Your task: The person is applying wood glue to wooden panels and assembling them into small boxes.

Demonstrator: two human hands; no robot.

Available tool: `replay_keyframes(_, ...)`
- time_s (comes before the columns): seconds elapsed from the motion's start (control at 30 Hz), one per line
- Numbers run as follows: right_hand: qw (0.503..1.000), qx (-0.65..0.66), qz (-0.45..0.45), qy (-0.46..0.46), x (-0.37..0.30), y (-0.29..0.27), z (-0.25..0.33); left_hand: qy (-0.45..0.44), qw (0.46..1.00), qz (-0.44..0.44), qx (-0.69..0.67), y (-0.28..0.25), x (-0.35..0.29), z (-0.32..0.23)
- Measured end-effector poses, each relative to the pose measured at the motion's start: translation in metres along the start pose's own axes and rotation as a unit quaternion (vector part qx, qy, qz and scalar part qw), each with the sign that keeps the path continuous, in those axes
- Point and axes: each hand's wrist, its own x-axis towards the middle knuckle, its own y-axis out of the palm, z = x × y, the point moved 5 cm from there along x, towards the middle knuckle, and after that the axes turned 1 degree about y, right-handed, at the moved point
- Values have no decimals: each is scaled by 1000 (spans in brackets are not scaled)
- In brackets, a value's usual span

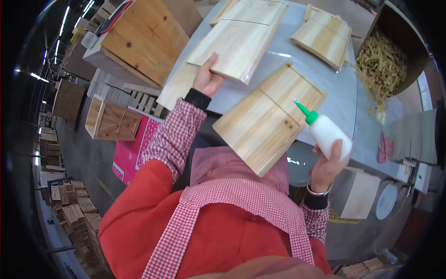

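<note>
Right hand wrapped around a green-tipped white bottle, centre right, 1 wooden panel mid-frame, overhanging the worktop, left hand gripping the edge of a pale board, upper centre, box of curly wood strips, upper right

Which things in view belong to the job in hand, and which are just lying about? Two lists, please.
Job in hand:
white bottle, held by right hand
far wooden panel, touched by left hand
near wooden panel, between the hands

Lying about, seemingly:
tangled tan strips
pink cloth
wooden box at left
</note>
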Motion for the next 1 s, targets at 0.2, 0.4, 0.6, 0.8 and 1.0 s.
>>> replay_keyframes(0.2,996,9,-86,20,14,-28,-13,34,997,-72,-3,-2,158,-30)
replay_keyframes(0.4,991,-19,-132,24,18,-35,-23,52,984,-172,-15,-1,228,-17)
replay_keyframes(0.6,998,0,-67,-11,41,-23,-37,-95,978,-181,38,-27,166,-21)
replay_keyframes(0.8,996,-84,-8,12,101,-3,-84,-146,988,42,19,-16,-54,14)
replay_keyframes(1.0,977,-208,21,-33,150,43,-111,-213,968,-12,129,-60,-202,52)
